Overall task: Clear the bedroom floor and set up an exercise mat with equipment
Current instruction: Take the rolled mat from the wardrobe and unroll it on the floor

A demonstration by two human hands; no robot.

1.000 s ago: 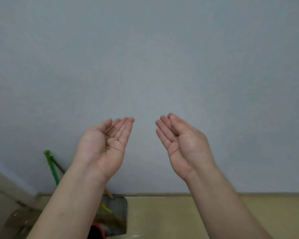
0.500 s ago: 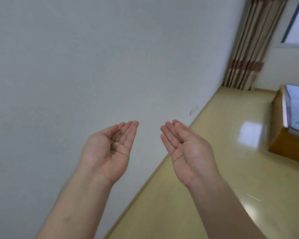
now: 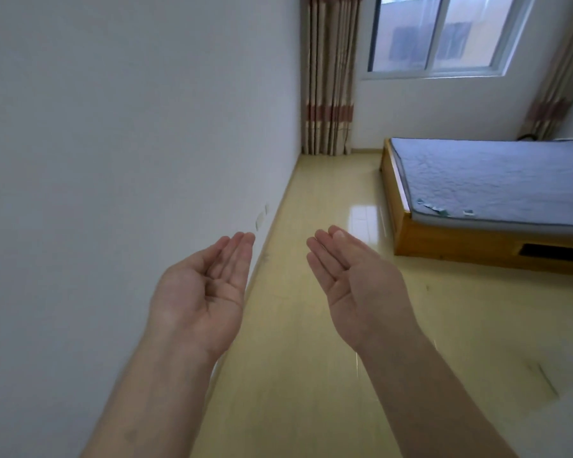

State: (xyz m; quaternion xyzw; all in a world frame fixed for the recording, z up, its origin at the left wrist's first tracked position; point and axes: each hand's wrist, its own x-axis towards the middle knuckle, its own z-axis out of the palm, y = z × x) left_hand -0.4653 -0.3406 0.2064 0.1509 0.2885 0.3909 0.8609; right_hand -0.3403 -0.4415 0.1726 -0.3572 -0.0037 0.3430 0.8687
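Note:
Both my hands are raised in front of me, palms turned up and toward each other, fingers straight. My left hand (image 3: 203, 292) is held before the white wall and holds nothing. My right hand (image 3: 354, 285) hovers over the glossy yellow floor (image 3: 298, 375), also with nothing in it. No exercise mat or equipment is in view.
A white wall (image 3: 129, 127) runs along the left to a striped curtain (image 3: 328, 77) in the far corner. A low wooden bed (image 3: 444, 246) with a blue quilted mattress (image 3: 497, 180) stands at the right under a window (image 3: 444, 31). Bare floor stretches between wall and bed.
The view has swung right from the plain wall to the room; the bed, window and curtain have come into sight. My hands keep the same raised, palms-up pose.

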